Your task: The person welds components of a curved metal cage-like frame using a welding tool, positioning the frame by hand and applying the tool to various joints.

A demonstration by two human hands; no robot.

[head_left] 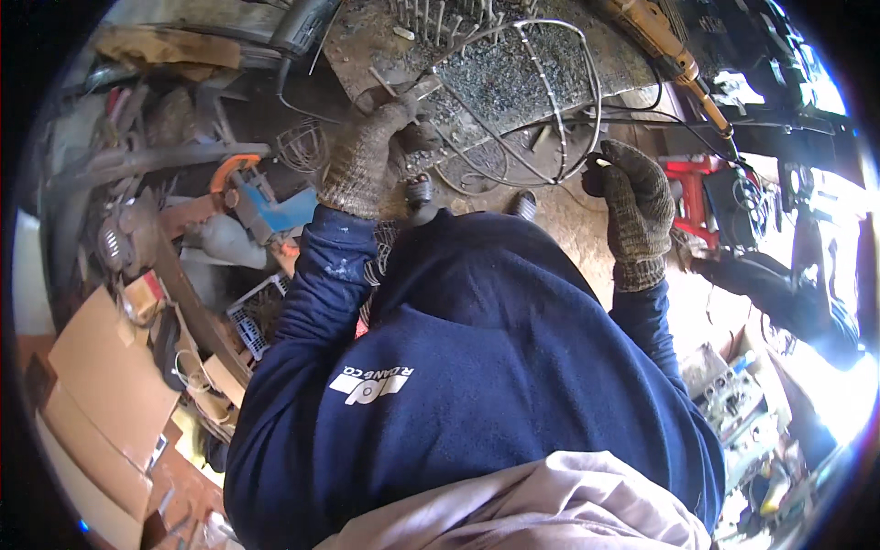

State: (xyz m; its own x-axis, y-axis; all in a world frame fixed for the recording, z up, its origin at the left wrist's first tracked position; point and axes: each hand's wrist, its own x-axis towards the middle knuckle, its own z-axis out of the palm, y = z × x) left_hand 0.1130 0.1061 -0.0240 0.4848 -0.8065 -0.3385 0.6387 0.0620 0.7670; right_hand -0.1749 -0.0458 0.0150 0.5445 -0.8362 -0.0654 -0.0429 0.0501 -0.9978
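My left hand [371, 142], in a knitted brown glove, is closed on one end of a bent wire frame [596, 73] at the near edge of the metal bench. The frame is a rounded loop of thin rod with a crosspiece and longer wires running back to the left hand. Right of the loop and apart from it, my right hand [639, 197], gloved alike, is raised with its fingers curled in. A small pale bit shows at its fingertips; what it is, I cannot make out.
The gritty metal bench top [367, 41] carries several upright metal pegs [449, 18]. A yellow-orange power tool [655, 37] lies at the right, a grey power tool [302, 26] at the far left. Cables trail nearby. A red metal stand [689, 206] and cardboard [110, 376] flank me.
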